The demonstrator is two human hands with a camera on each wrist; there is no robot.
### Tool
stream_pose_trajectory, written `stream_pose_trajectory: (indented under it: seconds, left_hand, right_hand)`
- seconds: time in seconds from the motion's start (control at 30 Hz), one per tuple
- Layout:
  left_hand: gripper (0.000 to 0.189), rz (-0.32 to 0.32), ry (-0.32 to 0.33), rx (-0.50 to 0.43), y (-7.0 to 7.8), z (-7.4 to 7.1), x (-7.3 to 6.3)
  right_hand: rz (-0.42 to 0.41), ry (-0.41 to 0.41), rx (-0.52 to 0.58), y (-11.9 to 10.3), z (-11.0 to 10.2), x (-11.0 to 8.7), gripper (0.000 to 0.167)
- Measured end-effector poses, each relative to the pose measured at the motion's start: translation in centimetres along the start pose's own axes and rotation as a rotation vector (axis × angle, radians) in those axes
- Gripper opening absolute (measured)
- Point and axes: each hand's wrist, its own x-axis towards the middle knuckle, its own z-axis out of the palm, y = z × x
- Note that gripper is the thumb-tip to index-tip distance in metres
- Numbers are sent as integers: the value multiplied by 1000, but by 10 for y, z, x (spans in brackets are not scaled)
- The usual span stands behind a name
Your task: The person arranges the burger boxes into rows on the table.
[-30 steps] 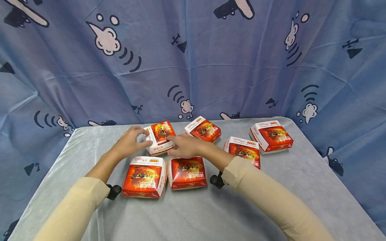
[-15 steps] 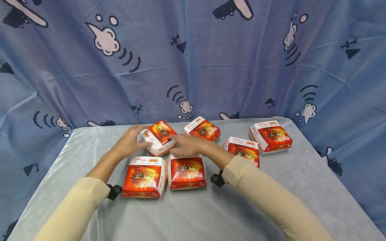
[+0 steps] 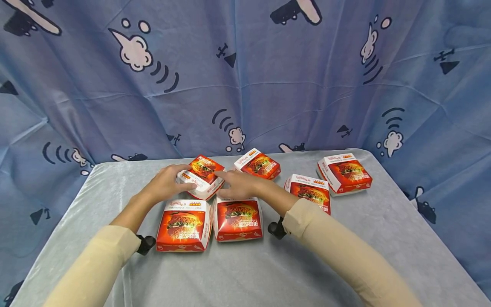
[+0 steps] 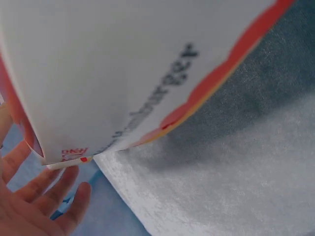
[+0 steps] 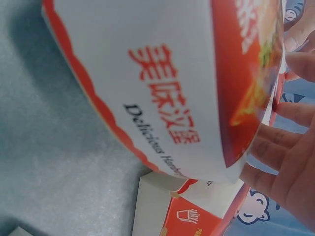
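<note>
Toward the back left of the table, a red and white burger box [image 3: 203, 172] sits between my two hands, turned at an angle. My left hand [image 3: 166, 183] holds its left side, the thumb on the near white face and the fingers at the far edge. My right hand [image 3: 238, 185] holds the right side, with its fingers against the box. Just in front stand two more boxes side by side, a left burger box [image 3: 182, 226] and a right burger box [image 3: 238, 219]. In the left wrist view, the white box wall [image 4: 98, 73] hides part of the fingers.
Behind my right hand stands another burger box [image 3: 261, 164]. My right forearm partly covers a further box [image 3: 310, 192], and one more box [image 3: 345, 174] is at the back right. A grey cloth covers the table [image 3: 383, 238]; a blue patterned curtain [image 3: 245, 85] hangs behind.
The box between my hands has turned and tipped, so its white side with printing now faces nearer me. My left hand has shifted slightly; the other boxes stand as before.
</note>
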Motion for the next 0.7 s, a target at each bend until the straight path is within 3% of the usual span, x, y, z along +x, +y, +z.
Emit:
stream_pose_trajectory:
  seconds: [0.43, 0.7]
  left_hand:
    - [43, -10, 6, -1, -3, -1, 1]
    - [56, -50, -3, -19, -3, -2, 0]
  right_hand:
    - [-79, -3, 13, -8, 6, -7, 63]
    - [-98, 3, 23, -3, 7, -6, 66]
